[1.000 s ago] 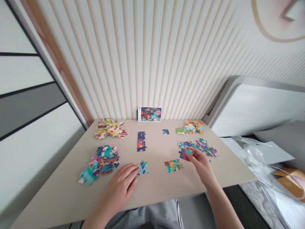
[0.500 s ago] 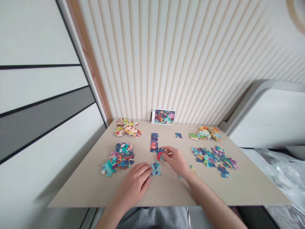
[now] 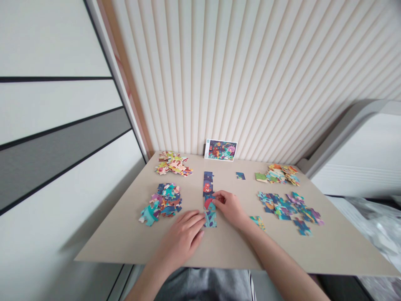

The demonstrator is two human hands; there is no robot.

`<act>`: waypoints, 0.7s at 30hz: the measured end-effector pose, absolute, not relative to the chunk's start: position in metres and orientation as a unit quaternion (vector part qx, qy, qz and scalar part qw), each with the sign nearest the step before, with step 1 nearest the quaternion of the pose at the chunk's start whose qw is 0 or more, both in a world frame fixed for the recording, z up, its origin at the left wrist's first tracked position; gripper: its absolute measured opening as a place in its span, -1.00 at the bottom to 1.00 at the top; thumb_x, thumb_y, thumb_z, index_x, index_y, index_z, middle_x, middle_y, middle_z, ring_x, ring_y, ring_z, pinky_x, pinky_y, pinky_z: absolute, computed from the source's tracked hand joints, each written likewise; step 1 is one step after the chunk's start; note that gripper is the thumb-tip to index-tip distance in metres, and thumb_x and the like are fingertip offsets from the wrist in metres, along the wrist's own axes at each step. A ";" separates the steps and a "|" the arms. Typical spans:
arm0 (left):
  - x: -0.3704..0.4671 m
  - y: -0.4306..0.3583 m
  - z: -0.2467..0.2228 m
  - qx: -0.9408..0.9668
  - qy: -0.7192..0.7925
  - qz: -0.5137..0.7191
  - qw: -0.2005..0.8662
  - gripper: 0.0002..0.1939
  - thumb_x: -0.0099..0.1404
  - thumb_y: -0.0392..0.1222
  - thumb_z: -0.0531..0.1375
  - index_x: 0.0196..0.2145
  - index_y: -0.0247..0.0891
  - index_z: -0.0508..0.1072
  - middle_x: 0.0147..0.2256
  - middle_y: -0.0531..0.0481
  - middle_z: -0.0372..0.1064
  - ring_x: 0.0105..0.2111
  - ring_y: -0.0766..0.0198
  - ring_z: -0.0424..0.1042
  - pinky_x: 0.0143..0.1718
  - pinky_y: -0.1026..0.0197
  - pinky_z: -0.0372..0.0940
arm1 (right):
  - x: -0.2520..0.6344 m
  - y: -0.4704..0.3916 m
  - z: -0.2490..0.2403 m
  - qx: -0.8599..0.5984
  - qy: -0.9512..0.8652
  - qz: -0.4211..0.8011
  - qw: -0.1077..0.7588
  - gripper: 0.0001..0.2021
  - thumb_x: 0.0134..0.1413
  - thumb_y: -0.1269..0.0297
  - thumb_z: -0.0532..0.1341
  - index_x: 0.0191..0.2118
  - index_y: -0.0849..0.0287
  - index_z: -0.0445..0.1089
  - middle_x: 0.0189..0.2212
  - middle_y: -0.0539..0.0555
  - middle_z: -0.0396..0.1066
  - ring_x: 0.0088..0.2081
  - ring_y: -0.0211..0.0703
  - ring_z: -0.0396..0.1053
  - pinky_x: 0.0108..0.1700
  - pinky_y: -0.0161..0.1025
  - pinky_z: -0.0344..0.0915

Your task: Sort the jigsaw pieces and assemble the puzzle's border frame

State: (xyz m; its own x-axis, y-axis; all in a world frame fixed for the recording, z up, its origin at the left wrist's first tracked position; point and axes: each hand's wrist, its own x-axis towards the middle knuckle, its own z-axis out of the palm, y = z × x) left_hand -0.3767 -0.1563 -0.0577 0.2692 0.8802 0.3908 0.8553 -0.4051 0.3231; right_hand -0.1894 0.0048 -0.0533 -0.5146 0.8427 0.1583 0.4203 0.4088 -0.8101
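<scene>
Our right hand [image 3: 231,207] is mostly closed, its thumb and index finger drawn together and grasping the right side of the red-marked piece [image 3: 208,203]. Our left hand [image 3: 184,234] is open and grips nothing; its fingers lie extended side by side, with the tips touching the left edge of the teal leaf piece [image 3: 210,219].

We have both palms turned down, low over the table [image 3: 138,244]. Our right forearm slants in from the lower right, and our left forearm comes up from the lower left.

The red-marked piece lies flat under our right fingertips, just ahead and to the right of our left hand. It sits between the dark blue strip [image 3: 208,184] above and the teal leaf piece below, the 3 making 1 column; we cannot tell whether every joint is fully pressed in.

Beyond our right hand lies a small blue piece [image 3: 240,176], and a yellow-leaf section [image 3: 257,222] is partly hidden by our right forearm. We have 2 piles on the left, a back right pile [image 3: 278,174] and a blue-purple cluster [image 3: 283,206] nearer us. The picture card [image 3: 221,150] stands at the back edge.
</scene>
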 end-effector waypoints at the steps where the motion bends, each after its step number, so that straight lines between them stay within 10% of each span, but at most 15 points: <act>1: -0.376 -0.156 -0.057 0.797 0.544 0.262 0.023 -0.58 0.46 -0.29 0.14 0.23 -0.13 0.42 0.17 -0.07 0.44 0.23 0.06 0.34 0.28 -0.13 0.32 | -0.189 0.004 -0.052 -0.397 -0.796 0.358 0.283 -0.80 0.17 0.22 0.29 -0.13 0.14 0.57 -0.36 0.01 0.56 -0.34 -0.15 0.45 -0.21 -0.21 0.34; 21: -0.373 -0.156 -0.049 0.807 0.534 0.251 -0.003 -0.61 0.44 -0.31 0.14 0.18 -0.11 0.44 0.21 -0.05 0.40 0.22 0.05 0.34 0.25 -0.14 0.31 | -0.191 -0.008 -0.050 -0.352 -0.875 0.206 0.260 -0.81 0.30 0.38 0.26 -0.02 0.14 0.52 -0.18 0.12 0.54 -0.13 -0.06 0.45 0.01 -0.14 0.35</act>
